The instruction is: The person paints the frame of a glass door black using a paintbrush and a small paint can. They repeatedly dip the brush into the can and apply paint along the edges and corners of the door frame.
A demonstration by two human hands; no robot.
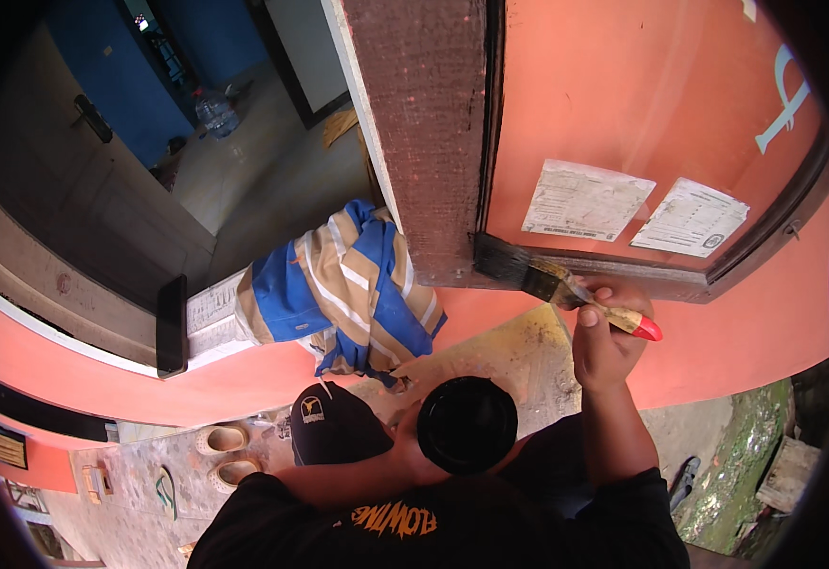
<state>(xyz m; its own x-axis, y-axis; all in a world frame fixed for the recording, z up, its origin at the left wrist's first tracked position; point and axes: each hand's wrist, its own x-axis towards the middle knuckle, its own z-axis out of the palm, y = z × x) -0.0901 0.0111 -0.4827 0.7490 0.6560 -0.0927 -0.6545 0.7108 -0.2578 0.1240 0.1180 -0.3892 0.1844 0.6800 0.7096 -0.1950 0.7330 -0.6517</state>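
Obs. 1, hidden: your left hand (pixel 403 438) is mostly masked by the round black container (pixel 467 424); only part of the palm and wrist show at the container's left rim. How its fingers sit I cannot tell for certain, though it appears closed around the container. The container's inside reads as plain black; contents not discernible. The two paper notices (pixel 633 211) on the orange panel (pixel 642 85) are too blurred to make out.

Obs. 2, edges and room: the brown window frame (pixel 424 133) runs down the middle, directly above the container. Left of the frame, a striped blue-and-tan cloth (pixel 353 289) lies bunched on the sill, touching the frame's lower left. Right of the frame, the panel's lower edge curves away with bare orange wall beneath it.

Obs. 3, hands: your right hand (pixel 604 332) is clamped on the paintbrush (pixel 557 283), thumb on top of the red-tipped handle. The bristles touch the frame's lower right corner. Your hands are apart, the right one above and right of the container.
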